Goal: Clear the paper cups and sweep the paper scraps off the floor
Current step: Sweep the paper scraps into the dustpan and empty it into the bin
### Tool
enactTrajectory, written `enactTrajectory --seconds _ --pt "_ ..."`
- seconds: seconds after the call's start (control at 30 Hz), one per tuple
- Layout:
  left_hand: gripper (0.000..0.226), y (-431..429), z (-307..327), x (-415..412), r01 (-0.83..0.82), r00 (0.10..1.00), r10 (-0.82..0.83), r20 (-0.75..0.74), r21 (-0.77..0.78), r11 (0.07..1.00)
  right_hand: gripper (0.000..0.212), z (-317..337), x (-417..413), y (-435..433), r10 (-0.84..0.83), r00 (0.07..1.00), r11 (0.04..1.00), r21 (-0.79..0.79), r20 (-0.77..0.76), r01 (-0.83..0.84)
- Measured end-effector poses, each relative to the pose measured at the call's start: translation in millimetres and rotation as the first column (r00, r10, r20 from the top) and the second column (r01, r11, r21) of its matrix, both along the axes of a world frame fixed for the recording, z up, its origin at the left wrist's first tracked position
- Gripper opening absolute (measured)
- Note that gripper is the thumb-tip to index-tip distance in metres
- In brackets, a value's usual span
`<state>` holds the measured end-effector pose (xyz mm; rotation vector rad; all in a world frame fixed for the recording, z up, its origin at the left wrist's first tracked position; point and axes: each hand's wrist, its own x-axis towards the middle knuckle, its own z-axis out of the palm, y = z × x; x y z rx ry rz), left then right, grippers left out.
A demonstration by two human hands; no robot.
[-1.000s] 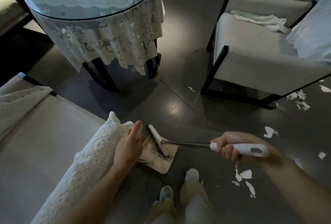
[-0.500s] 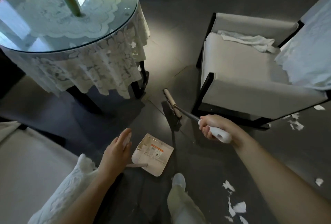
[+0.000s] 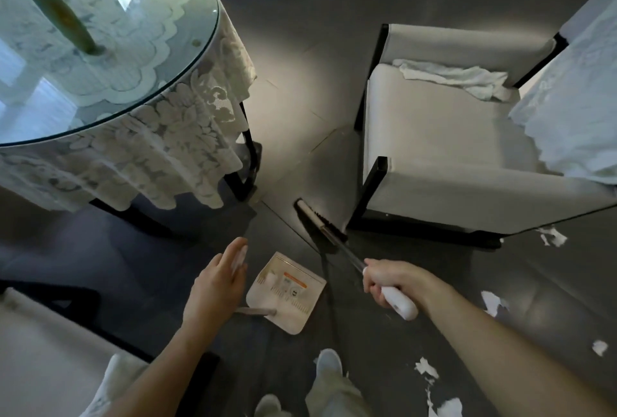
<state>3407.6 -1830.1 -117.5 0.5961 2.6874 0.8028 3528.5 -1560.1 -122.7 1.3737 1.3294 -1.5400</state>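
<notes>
**Broom head at chair leg, dustpan on floor**

The broom point(image 3: 319, 221) was gripped by the right hand point(image 3: 389, 283), fingers wrapped fully round its white grip. Its head was set on the floor point(image 3: 300, 66), just beside the front leg of the chair point(image 3: 434, 136). The dustpan point(image 3: 287, 289) was laid flat near the left hand point(image 3: 213, 283). That hand's fingers were stretched along the handle's pale end, and a closed grip could not be confirmed. Paper scraps point(image 3: 493, 302) were scattered right of the feet and by the chair base.

The left hand point(image 3: 215, 286) sits lower centre, palm down, fingers straight and pointing up-frame, its bare forearm entering from the bottom left. The right hand point(image 3: 389, 281), right of centre, curls round a broom handle point(image 3: 402, 305); its bare forearm stretches to the lower right corner.
</notes>
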Motion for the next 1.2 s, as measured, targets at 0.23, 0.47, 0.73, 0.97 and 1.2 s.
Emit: enactTrajectory --seconds 0.23,0.47,0.73,0.97,1.2 --pt "0.045 -0.4 4.9 -12.3 0.032 0.996 -0.031 0.079 -0.009 0.999 0.036 38.7 23.8 -31.8 -0.03 0.995 0.972 -0.23 0.1 0.052" --pt "0.043 -19.3 9.5 -7.8 0.094 0.972 -0.117 0.203 0.12 0.988 0.018 78.5 61.4 -72.5 -0.174 0.981 0.941 -0.28 0.092 0.193" --pt "0.038 -42.0 10.5 10.4 0.342 0.9 -0.366 0.235 0.139 0.929 0.015 99.3 111.9 -122.1 -0.345 0.936 0.924 -0.148 0.074 0.352" --pt "0.039 -25.3 19.4 26.8 0.466 0.856 -0.487 0.172 0.152 0.872 0.029 96.0 160.1 -149.6 -0.576 0.816 0.815 0.034 -0.054 0.578" --pt "0.045 -13.1 22.7 15.9 0.534 0.845 -0.534 -0.014 0.058 0.844 0.05 103.5 170.7 -135.6 -0.549 0.831 0.816 0.157 -0.094 0.557"
